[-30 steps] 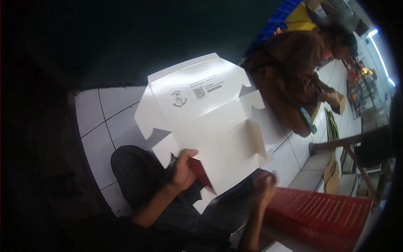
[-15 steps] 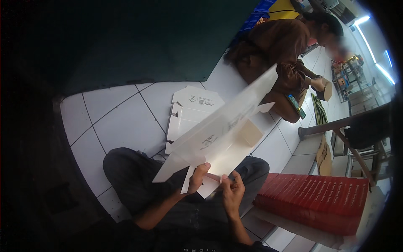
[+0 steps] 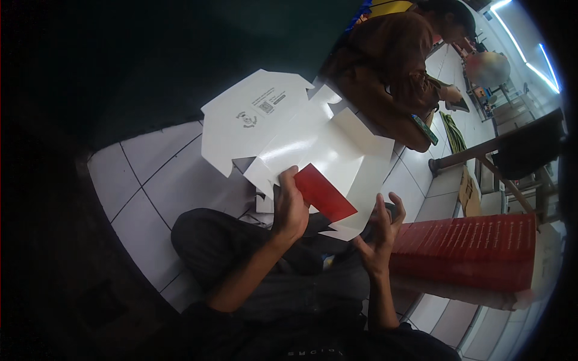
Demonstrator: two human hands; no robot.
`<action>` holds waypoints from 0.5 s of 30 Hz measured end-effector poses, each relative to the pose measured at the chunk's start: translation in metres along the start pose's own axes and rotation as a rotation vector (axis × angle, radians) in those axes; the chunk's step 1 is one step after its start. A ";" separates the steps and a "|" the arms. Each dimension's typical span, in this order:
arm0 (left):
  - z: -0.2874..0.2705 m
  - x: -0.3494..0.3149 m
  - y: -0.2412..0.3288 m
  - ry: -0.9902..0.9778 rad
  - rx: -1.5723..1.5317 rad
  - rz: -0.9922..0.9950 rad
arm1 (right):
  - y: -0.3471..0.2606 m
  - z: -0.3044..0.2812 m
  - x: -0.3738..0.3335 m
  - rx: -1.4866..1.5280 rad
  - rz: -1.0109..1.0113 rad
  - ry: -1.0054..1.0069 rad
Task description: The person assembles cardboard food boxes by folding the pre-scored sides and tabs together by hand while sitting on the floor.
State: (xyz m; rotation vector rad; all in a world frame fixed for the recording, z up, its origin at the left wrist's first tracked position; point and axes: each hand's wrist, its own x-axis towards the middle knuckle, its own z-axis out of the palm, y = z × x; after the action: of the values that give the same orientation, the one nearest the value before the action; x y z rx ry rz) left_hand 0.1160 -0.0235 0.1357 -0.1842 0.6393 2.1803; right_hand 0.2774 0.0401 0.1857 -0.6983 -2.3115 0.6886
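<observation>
A partly folded white cardboard box is tilted above my lap, its printed lid panel raised at the far left. One near flap shows a red outer face. My left hand grips the near-left corner beside this red flap, thumb on top. At the near-right corner, my right hand has its fingers spread, close to or touching the side wall; the contact is unclear. Under the box, a bit of another white cardboard piece shows by my knee.
A stack of red flat cartons stands at my right. Ahead right, a person in brown sits on the tiled floor, with a phone by the leg. A dark green panel rises ahead left. A table leg stands right.
The box has turned and its lid has swung open to the far left, bringing the red flap into view. My right hand has moved right, and its fingers have spread.
</observation>
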 end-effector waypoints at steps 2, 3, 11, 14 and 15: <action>-0.007 -0.004 0.003 0.015 -0.006 0.012 | -0.015 0.005 0.004 -0.058 -0.057 -0.085; -0.014 -0.006 0.003 0.011 0.066 -0.044 | -0.019 0.012 0.001 -0.069 -0.055 -0.052; -0.029 -0.006 0.010 -0.175 0.012 -0.106 | -0.021 0.046 -0.008 -0.135 -0.007 0.160; -0.034 -0.008 0.010 -0.169 0.018 -0.104 | -0.023 0.051 -0.009 -0.030 0.082 0.185; -0.033 -0.008 0.011 -0.237 0.104 -0.033 | -0.025 0.051 -0.008 0.014 0.112 0.197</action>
State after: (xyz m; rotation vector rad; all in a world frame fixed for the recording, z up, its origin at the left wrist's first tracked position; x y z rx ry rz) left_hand 0.1101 -0.0518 0.1143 0.1167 0.6077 2.0901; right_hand 0.2400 0.0022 0.1638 -0.8556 -2.0985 0.6544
